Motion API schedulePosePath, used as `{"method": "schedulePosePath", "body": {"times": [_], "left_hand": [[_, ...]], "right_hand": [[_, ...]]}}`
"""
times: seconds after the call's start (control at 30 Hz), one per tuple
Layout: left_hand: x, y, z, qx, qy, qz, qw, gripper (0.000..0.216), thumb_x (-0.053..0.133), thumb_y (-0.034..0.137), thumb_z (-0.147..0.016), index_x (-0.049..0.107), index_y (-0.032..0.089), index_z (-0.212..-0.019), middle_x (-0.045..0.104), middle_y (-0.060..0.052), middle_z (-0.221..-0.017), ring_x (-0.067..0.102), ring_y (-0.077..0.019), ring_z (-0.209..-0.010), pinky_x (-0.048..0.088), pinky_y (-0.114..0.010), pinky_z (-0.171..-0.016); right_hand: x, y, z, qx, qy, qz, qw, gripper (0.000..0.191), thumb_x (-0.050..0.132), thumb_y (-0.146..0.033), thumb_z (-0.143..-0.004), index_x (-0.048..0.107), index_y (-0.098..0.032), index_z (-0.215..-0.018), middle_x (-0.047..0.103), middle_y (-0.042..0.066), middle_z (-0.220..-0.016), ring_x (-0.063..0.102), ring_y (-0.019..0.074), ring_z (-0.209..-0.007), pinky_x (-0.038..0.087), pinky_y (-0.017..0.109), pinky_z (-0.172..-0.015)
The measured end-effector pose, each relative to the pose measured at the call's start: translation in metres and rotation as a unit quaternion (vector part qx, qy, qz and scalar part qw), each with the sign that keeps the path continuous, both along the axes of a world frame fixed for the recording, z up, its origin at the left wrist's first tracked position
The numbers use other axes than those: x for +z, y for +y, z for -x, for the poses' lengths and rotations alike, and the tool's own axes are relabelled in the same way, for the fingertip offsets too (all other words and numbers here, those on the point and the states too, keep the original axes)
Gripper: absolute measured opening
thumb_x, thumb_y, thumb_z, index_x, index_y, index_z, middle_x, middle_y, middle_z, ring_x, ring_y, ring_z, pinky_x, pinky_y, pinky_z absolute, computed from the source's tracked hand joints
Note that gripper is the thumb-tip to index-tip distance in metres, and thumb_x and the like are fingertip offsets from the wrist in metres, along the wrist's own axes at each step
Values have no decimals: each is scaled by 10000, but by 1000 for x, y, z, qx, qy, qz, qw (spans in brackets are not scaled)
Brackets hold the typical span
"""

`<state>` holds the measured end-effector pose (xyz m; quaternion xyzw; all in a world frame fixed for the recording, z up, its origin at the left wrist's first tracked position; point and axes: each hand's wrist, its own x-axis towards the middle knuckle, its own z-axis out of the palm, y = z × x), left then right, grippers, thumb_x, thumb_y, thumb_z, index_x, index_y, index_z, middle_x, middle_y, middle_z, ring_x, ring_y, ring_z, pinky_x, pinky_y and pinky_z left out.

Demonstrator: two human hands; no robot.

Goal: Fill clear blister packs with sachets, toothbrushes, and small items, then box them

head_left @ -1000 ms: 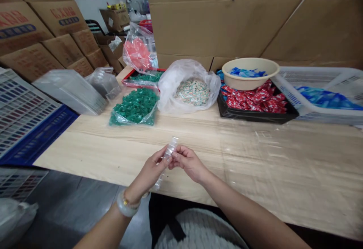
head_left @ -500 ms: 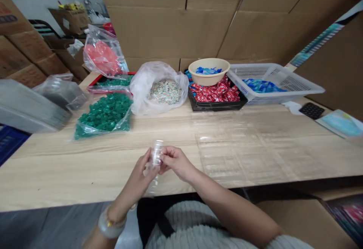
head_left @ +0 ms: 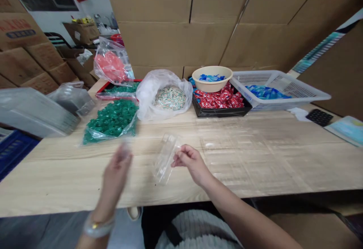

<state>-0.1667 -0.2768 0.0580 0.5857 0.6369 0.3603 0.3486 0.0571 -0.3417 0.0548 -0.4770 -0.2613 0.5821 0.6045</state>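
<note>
Pinched in my right hand (head_left: 187, 159) is a clear plastic blister tray (head_left: 166, 160), gripped by its right edge and tilted above the wooden table. My left hand (head_left: 117, 167), smeared by motion, is apart from it on the left. Its fingers are closed on a clear plastic piece (head_left: 126, 143), too blurred to make out well. Just beyond that hand lies an open clear bag of green plastic pieces (head_left: 113, 118). On the table right of my right hand, more clear blister trays (head_left: 241, 150) lie spread flat in rows.
Along the back stand a white bag of small pale pieces (head_left: 170, 98), a black tray of red packets (head_left: 219, 103), a beige bowl (head_left: 212, 86) and a white basket (head_left: 300, 94). Clear plastic stacks (head_left: 36, 109) are at left. Cardboard (head_left: 170, 44) walls the rear.
My hands, together before on a narrow stack of clear plastic, have separated. The left moved left with a clear piece; the right holds a blister tray. The view shifted slightly.
</note>
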Motion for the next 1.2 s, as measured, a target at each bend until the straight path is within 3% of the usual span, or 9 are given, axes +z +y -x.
{"method": "schedulePosePath", "body": {"times": [0.13,0.23,0.33,0.47,0.57,0.73,0.93,1.1,1.2], "left_hand": [[2,47,97,75,313,-156,934,674,525,492,-692,407,145,-1258,562,-166,-1093,428,-420,-1101,352,-611,-864],[-11,63,112,83,376,-222,896,557,532,473,-695,471,238,-1196,500,-171,-1190,309,-453,-1181,259,-686,-874],[-26,54,45,-62,345,-314,882,516,507,440,-739,461,205,-1196,488,-145,-1216,363,-368,-1182,306,-590,-936],[-43,34,-94,-419,292,-273,815,487,430,407,-813,410,191,-1249,408,-100,-1318,367,-227,-1212,360,-401,-975],[-58,36,-160,-473,312,-265,780,446,403,373,-832,424,212,-1247,382,-97,-1340,324,-236,-1243,315,-439,-990],[-89,68,-192,-502,322,-303,743,411,360,310,-848,422,253,-1250,383,-77,-1340,363,-228,-1221,337,-440,-969],[-97,78,-199,-509,348,-345,707,448,397,301,-828,386,266,-1275,379,-66,-1343,378,-233,-1212,369,-425,-947],[-80,74,-216,-504,332,-345,718,513,441,382,-804,357,245,-1291,336,-99,-1367,336,-249,-1236,337,-436,-968],[-68,75,-237,-511,315,-327,730,516,432,373,-813,333,239,-1301,296,-106,-1387,308,-245,-1252,315,-432,-986]], "right_hand": [[-27,4,-29,-150,92,44,983,271,681,-282,-586,446,-190,-685,614,-46,-627,632,133,-594,497,277,-646],[-48,8,-42,-194,136,93,967,241,669,-207,-581,438,-187,-645,603,-38,-587,634,134,-620,493,260,-652],[-56,8,-45,-157,130,155,967,175,628,-173,-608,459,-176,-652,608,-10,-600,637,146,-622,491,259,-624],[-50,-8,-57,-85,14,205,975,171,574,-266,-678,496,-170,-795,593,-10,-616,609,148,-510,482,287,-534],[-42,-37,-87,-67,-187,121,973,234,512,-345,-736,530,-183,-904,596,9,-673,588,143,-522,489,326,-563],[-40,-94,-143,5,-599,-16,800,447,523,-360,-736,511,-212,-1157,541,138,-1136,473,279,-1074,343,487,-930],[-64,-106,-182,81,-727,-28,681,704,538,-538,-681,348,-268,-1302,368,134,-1335,299,332,-1229,199,576,-984],[-70,-81,-317,-179,-758,135,613,458,433,-382,-791,477,-187,-1203,427,182,-1260,359,311,-1180,263,536,-947],[-74,-71,-410,-287,-718,275,571,554,416,-467,-770,467,-123,-1201,348,252,-1285,305,366,-1200,250,547,-923]]}}
